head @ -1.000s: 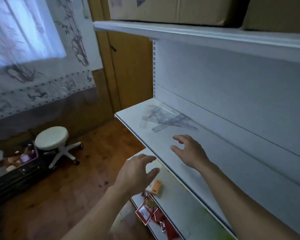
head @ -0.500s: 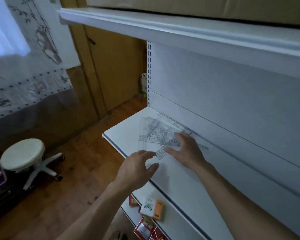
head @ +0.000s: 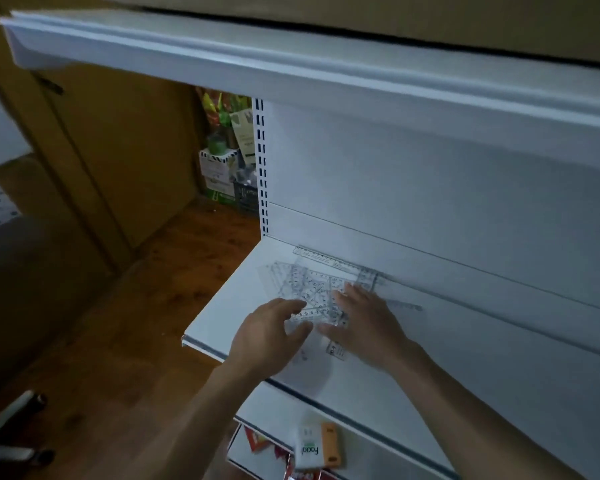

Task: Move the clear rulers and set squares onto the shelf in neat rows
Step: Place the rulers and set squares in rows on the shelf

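Clear plastic under both hands now, no longer just ahead of them: pressing the right hand (head: 364,323) flat, fingers straight, on the near end of the crossed heap of rulers and set squares (head: 309,285); bringing the left hand (head: 271,337) in just beside it, fingers bent, tips touching the heap's near edge, though pinching or merely touching cannot be told. Having closed in since half a second ago, when only the right fingertips were reaching the heap and the left was hanging short of it. Leaving the heap on the white shelf (head: 229,306), spreading beyond the fingertips, with one long ruler (head: 329,261) lying farthest past them. Passing both wrists above a white-and-orange pack (head: 317,448) on the lower shelf (head: 281,410).
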A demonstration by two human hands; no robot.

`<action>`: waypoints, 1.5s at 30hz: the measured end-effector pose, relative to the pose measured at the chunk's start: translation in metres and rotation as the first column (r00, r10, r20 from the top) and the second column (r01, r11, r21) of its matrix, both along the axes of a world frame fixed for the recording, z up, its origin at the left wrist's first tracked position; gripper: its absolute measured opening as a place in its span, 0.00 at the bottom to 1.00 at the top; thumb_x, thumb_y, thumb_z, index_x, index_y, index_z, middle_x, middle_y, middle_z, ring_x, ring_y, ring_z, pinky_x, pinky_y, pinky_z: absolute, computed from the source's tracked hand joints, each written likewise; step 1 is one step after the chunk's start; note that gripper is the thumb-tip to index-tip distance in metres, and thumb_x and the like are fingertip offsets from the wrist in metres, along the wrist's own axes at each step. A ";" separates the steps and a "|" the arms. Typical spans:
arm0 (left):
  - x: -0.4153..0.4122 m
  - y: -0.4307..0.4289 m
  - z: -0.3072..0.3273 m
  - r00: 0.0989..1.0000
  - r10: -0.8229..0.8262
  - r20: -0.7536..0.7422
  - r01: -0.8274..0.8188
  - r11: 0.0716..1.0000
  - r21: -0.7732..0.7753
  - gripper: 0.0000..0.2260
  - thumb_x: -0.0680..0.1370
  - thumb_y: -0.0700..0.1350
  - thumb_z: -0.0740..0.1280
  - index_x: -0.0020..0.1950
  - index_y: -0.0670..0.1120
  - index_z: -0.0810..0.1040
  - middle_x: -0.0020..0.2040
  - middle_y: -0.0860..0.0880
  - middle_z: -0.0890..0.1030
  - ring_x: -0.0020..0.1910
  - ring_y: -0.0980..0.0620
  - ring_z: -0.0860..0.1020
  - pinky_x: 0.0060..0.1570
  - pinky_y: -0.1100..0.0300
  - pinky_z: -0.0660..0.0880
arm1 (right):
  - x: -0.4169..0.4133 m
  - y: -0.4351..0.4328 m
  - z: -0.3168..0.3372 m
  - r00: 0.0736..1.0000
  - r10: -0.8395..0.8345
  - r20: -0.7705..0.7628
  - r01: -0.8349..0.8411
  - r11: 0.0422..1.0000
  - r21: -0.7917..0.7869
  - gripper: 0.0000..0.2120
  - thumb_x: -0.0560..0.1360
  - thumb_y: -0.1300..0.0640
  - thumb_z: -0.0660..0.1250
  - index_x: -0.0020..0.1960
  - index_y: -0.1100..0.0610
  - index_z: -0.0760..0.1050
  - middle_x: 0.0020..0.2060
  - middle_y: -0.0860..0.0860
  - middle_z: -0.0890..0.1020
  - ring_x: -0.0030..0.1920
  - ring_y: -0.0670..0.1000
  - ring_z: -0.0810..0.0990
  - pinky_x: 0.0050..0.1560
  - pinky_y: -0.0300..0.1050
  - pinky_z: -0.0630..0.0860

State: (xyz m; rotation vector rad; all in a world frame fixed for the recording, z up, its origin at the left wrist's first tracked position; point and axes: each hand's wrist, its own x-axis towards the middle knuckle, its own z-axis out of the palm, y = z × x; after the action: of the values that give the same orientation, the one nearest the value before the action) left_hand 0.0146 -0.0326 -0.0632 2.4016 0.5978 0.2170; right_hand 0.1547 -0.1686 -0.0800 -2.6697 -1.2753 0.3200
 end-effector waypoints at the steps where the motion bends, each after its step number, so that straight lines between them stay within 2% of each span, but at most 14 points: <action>1: 0.000 0.004 -0.001 1.000 -0.014 -0.002 0.014 1.000 -0.014 0.18 0.77 0.57 0.64 0.67 0.57 0.73 0.66 0.58 0.75 0.60 0.57 0.75 0.57 0.61 0.75 | -0.001 0.000 0.001 1.000 -0.013 -0.012 0.013 1.000 0.014 0.36 0.75 0.32 0.56 0.76 0.50 0.57 0.77 0.51 0.55 0.77 0.51 0.51 0.74 0.48 0.50; 3: 0.001 0.012 -0.003 0.999 -0.045 0.004 0.045 0.999 -0.015 0.18 0.77 0.58 0.65 0.67 0.57 0.73 0.65 0.58 0.75 0.59 0.57 0.75 0.56 0.60 0.76 | 0.000 -0.001 0.002 1.000 -0.019 0.006 0.018 0.997 0.072 0.30 0.76 0.35 0.56 0.72 0.50 0.64 0.73 0.51 0.66 0.73 0.52 0.62 0.69 0.46 0.61; 6: 0.000 0.022 -0.003 0.998 -0.068 0.007 0.068 0.997 -0.025 0.19 0.77 0.58 0.65 0.67 0.57 0.73 0.65 0.57 0.75 0.58 0.57 0.75 0.54 0.61 0.76 | 0.000 -0.005 0.006 0.994 -0.030 0.101 0.011 0.982 0.188 0.18 0.79 0.42 0.56 0.61 0.51 0.74 0.57 0.49 0.80 0.59 0.53 0.77 0.53 0.44 0.74; 9: -0.001 0.030 -0.001 0.995 -0.098 -0.006 0.097 0.994 -0.046 0.19 0.77 0.58 0.65 0.67 0.56 0.73 0.67 0.57 0.75 0.59 0.56 0.75 0.55 0.59 0.76 | -0.001 -0.009 0.012 0.976 -0.106 0.190 0.038 0.943 0.330 0.16 0.80 0.48 0.57 0.57 0.55 0.79 0.52 0.52 0.84 0.52 0.55 0.81 0.49 0.47 0.77; 12: -0.002 0.034 0.000 0.991 -0.131 0.008 0.132 0.989 -0.072 0.19 0.77 0.57 0.66 0.67 0.56 0.73 0.66 0.56 0.75 0.58 0.56 0.75 0.54 0.61 0.75 | 0.002 -0.011 0.016 0.958 -0.198 0.210 0.099 0.909 0.405 0.20 0.78 0.46 0.53 0.53 0.54 0.80 0.49 0.50 0.84 0.49 0.54 0.82 0.46 0.47 0.78; 15: -0.002 0.036 -0.001 0.986 -0.163 0.017 0.164 0.978 -0.131 0.18 0.77 0.57 0.65 0.67 0.56 0.73 0.64 0.57 0.76 0.54 0.60 0.75 0.51 0.65 0.73 | 0.003 -0.012 0.018 0.937 -0.334 0.104 0.235 0.819 0.523 0.22 0.78 0.44 0.52 0.54 0.53 0.80 0.47 0.47 0.80 0.49 0.50 0.79 0.45 0.42 0.73; 17: 0.000 0.038 -0.003 0.985 -0.170 0.035 0.173 0.958 -0.230 0.18 0.77 0.57 0.66 0.66 0.56 0.74 0.62 0.57 0.77 0.53 0.62 0.75 0.52 0.64 0.73 | -0.004 -0.012 0.021 0.907 -0.418 -0.046 0.361 0.717 0.596 0.16 0.80 0.48 0.56 0.52 0.52 0.81 0.42 0.46 0.79 0.45 0.47 0.78 0.42 0.40 0.70; 21: 0.006 0.039 0.002 0.987 -0.148 0.067 0.162 0.865 -0.475 0.16 0.77 0.55 0.66 0.64 0.54 0.76 0.55 0.59 0.79 0.49 0.66 0.75 0.51 0.64 0.71 | -0.024 -0.011 0.028 0.838 -0.406 -0.364 0.545 0.587 0.599 0.11 0.80 0.52 0.59 0.47 0.46 0.80 0.30 0.42 0.79 0.33 0.42 0.78 0.40 0.41 0.74; 25: 0.012 0.034 0.012 0.991 -0.102 0.084 0.132 0.705 -0.697 0.15 0.77 0.59 0.63 0.60 0.54 0.77 0.54 0.57 0.81 0.48 0.62 0.80 0.52 0.62 0.75 | -0.043 -0.013 0.035 0.795 -0.284 -0.536 0.600 0.497 0.627 0.10 0.79 0.58 0.63 0.48 0.46 0.80 0.39 0.46 0.84 0.39 0.42 0.81 0.42 0.38 0.77; 29: 0.015 0.026 0.017 0.994 -0.032 0.103 0.104 0.540 -0.835 0.17 0.76 0.56 0.67 0.62 0.51 0.74 0.51 0.54 0.83 0.47 0.57 0.83 0.49 0.62 0.77 | -0.061 -0.025 0.037 0.792 -0.219 -0.570 0.594 0.492 0.636 0.12 0.77 0.64 0.66 0.50 0.48 0.81 0.44 0.44 0.84 0.44 0.44 0.83 0.45 0.35 0.76; 32: 0.016 0.014 0.017 0.993 0.021 0.113 0.084 0.544 -0.835 0.19 0.75 0.50 0.71 0.64 0.52 0.71 0.51 0.51 0.83 0.45 0.56 0.83 0.45 0.63 0.76 | -0.071 -0.038 0.040 0.786 -0.213 -0.580 0.608 0.436 0.663 0.15 0.75 0.67 0.66 0.51 0.47 0.80 0.41 0.47 0.85 0.40 0.45 0.83 0.44 0.34 0.76; 37: 0.010 -0.022 0.024 0.980 0.008 0.200 0.157 0.589 -0.793 0.06 0.76 0.40 0.70 0.51 0.44 0.81 0.42 0.48 0.85 0.38 0.56 0.82 0.40 0.66 0.76 | -0.080 -0.069 0.043 0.747 -0.228 -0.624 0.660 0.364 0.657 0.14 0.75 0.66 0.67 0.54 0.49 0.76 0.40 0.52 0.85 0.39 0.50 0.83 0.43 0.38 0.78; 42: 0.006 -0.078 0.028 0.971 -0.042 0.235 0.210 0.615 -0.760 0.03 0.75 0.39 0.71 0.47 0.44 0.82 0.40 0.48 0.85 0.37 0.55 0.82 0.36 0.69 0.75 | -0.093 -0.124 0.043 0.678 -0.320 -0.661 0.735 0.292 0.612 0.08 0.72 0.64 0.70 0.44 0.51 0.80 0.36 0.48 0.85 0.34 0.45 0.82 0.36 0.32 0.73; 45: 0.002 -0.128 0.032 0.962 -0.081 0.260 0.253 0.615 -0.747 0.02 0.75 0.38 0.71 0.46 0.43 0.82 0.38 0.50 0.85 0.36 0.56 0.82 0.36 0.70 0.75 | -0.105 -0.172 0.046 0.654 -0.362 -0.664 0.753 0.236 0.614 0.06 0.72 0.64 0.71 0.43 0.54 0.81 0.35 0.48 0.84 0.32 0.44 0.81 0.35 0.30 0.73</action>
State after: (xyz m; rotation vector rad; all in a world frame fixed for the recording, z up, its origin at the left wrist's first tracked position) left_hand 0.0167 -0.1608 -0.0314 1.5343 0.2683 0.0844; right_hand 0.0499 -0.3406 -0.0336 -1.7737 -0.0795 0.0329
